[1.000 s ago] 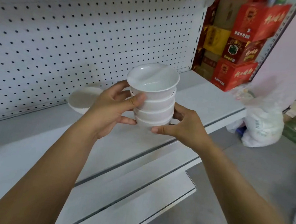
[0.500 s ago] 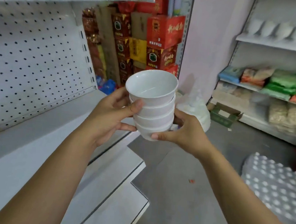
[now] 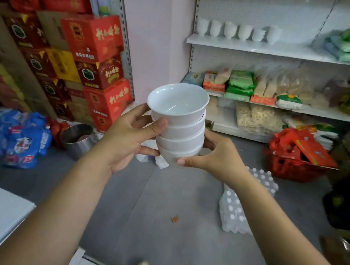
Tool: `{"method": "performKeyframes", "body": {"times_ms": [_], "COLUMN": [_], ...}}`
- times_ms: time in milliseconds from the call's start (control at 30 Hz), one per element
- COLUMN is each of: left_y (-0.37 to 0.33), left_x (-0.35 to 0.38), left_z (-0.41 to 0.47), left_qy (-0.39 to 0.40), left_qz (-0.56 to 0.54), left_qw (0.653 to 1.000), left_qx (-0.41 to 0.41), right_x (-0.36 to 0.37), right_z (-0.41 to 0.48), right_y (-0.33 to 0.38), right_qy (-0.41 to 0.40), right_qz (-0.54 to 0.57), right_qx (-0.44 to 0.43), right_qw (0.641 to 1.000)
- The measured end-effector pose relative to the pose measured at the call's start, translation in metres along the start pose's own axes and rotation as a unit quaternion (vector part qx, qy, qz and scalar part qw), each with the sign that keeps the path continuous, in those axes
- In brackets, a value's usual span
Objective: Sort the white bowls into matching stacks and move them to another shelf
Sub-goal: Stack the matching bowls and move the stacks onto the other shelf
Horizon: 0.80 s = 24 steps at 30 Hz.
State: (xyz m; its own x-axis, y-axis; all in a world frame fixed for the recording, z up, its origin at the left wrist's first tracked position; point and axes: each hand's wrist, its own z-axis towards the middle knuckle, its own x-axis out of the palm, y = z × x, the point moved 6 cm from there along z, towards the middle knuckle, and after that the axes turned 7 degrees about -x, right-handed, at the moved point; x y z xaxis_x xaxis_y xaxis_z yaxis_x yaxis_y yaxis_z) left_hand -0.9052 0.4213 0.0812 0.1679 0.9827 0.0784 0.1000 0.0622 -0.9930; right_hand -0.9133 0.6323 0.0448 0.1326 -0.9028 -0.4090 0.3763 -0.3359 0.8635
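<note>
Left hand and right hand grip stacked bowls (four nested).

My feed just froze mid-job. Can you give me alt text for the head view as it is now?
The left hand and right hand grip a nested stack of four white bowls in the air over a grey floor. Ahead to the right, a white shelf carries a row of what look like more white stacks. Red cartons are piled on the left.

Single wide-angle head-worn view, looking forward and down. The left hand and right hand hold a stack of glossy white bowls close before it, with white metal pegboard shelving seemingly well beyond, ahead-right.
</note>
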Motion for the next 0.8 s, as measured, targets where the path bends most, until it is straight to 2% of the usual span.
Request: {"method": "performKeyframes", "body": {"times_ms": [267,567,800], "left_y": [-0.01,-0.067,-0.064], "left_x": [0.028,0.027,0.044], "left_z": [0.155,0.343,0.451], "left_qy": [0.09,0.157,0.197], "left_qz": [0.03,0.052,0.056], "left_qw": [0.995,0.986,0.979], "left_qx": [0.005,0.012,-0.005], "right_x": [-0.064,-0.113,-0.147], "right_z": [0.089,0.241,0.31], "right_y": [-0.064,-0.107,-0.155], "right_qy": [-0.077,-0.168,-0.186], "right_qz": [-0.013,-0.016,-0.029], "right_qx": [0.013,0.008,0.027], "right_qw": [0.997,0.986,0.982]}}
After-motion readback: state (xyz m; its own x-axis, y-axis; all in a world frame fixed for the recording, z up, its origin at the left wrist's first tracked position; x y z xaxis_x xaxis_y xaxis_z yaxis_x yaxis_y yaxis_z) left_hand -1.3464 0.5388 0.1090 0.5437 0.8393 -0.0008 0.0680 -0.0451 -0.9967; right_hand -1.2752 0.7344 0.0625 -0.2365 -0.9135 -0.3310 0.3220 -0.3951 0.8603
